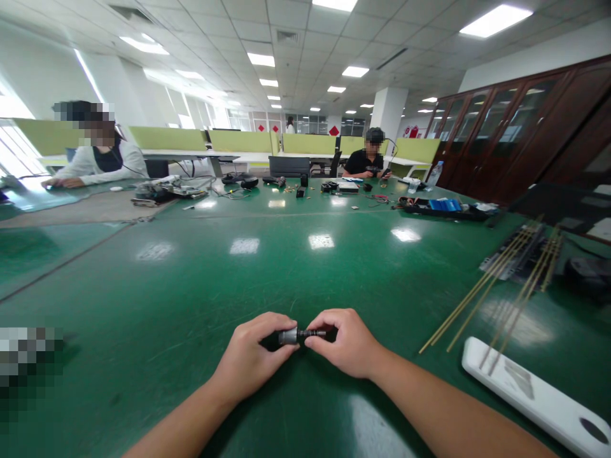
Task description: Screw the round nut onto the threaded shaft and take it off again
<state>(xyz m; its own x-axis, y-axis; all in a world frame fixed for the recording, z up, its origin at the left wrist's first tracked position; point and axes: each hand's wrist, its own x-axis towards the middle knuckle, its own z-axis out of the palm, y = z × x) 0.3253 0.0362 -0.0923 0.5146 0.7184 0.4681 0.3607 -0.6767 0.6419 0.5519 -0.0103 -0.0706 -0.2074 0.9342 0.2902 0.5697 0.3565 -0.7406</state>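
Note:
Between my two hands, just above the green tabletop [200,280], is a small silver cylinder [288,336] with a thin, dark ribbed shaft [312,333] pointing right. My left hand [255,350] pinches the cylinder between thumb and fingers, with the black end partly hidden in the grip. Closed around the far end of the shaft is my right hand [346,343], its thumb and index finger at the ribbed part. Whether the shaft is a spring or a screw thread is too small to tell.
Long thin brass-coloured rods [482,289] lie at the right, some over a white elongated case [529,388]. A black tray with blue packs [445,205] and a plastic bottle [435,174] stand farther back. Electronic parts line the far edge. Two people [117,156] sit across the table.

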